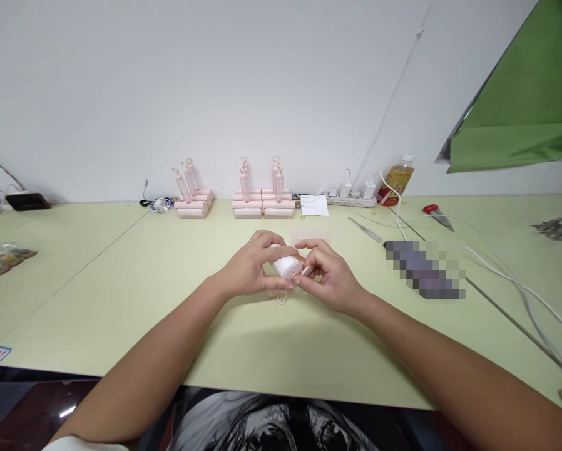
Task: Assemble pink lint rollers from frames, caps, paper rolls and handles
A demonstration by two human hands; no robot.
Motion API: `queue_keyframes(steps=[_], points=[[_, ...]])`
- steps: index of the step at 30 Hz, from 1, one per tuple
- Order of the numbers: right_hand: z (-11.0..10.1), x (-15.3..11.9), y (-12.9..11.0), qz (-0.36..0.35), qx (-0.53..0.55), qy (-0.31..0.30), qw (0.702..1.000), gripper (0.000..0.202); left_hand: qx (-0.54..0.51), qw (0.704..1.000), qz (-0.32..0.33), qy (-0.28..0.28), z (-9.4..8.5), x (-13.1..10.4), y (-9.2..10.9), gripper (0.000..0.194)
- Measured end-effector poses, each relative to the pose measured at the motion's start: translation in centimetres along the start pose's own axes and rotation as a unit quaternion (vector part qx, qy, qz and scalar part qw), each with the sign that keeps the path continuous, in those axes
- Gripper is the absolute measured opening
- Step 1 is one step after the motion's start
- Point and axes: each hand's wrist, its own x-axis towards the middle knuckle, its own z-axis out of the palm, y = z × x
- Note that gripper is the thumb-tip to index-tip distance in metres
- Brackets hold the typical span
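In the head view a pale pink cylinder [288,266] is held above the table, its round end turned toward my right side. Wrapped around it from the left is my left hand [255,263], fingers over the top and thumb below. My right hand [328,275] pinches a small pale pink piece [308,270] at the cylinder's end. Just under the cylinder a heart-shaped pink loop [281,298] shows; whether it is joined to the cylinder is hidden. Behind my right fingers lies a clear flat piece [311,235].
Along the wall stand several pink rollers with clear upright handles [278,188]. To the right are a white paper [314,205], a power strip [351,202], a drink bottle [397,180], a thin tool [365,230], red-handled cutters [438,216], a blurred-out object [422,269] and white cables.
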Motion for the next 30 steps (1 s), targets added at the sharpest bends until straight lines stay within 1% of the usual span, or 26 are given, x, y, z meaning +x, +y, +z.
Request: queue_keyframes(steps=[7,10,14,18,21,24,27,30], points=[[0.1,-0.1,-0.4,0.015,0.005,-0.003,1.000,0.022,0.000,1.000,-0.010,-0.021,-0.4,0.1,0.3,0.053],[0.1,-0.2,-0.4,0.021,0.006,-0.004,1.000,0.021,-0.005,1.000,-0.013,-0.018,-0.3,0.1,0.2,0.054],[0.3,-0.3,-0.4,0.023,0.001,0.008,1.000,0.021,-0.009,1.000,-0.016,-0.016,-0.2,0.2,0.0,0.053],[0.7,-0.2,-0.4,0.041,-0.002,0.022,0.999,0.022,0.005,1.000,-0.010,-0.009,0.0,0.3,0.0,0.052],[0.8,-0.1,-0.2,0.048,-0.006,0.038,0.998,0.021,0.022,1.000,-0.010,-0.005,0.6,0.2,-0.3,0.055],[0.6,0.0,0.0,0.061,0.003,0.048,0.997,0.020,0.039,0.999,-0.015,0.007,1.6,0.2,-0.6,0.057],[0.2,0.1,0.0,0.070,0.011,0.047,0.996,0.021,0.051,0.998,-0.024,0.032,2.5,0.3,-0.5,0.057],[-0.1,0.2,-0.2,0.060,0.013,0.053,0.997,0.021,0.055,0.996,-0.035,0.067,2.8,0.5,0.0,0.058]])
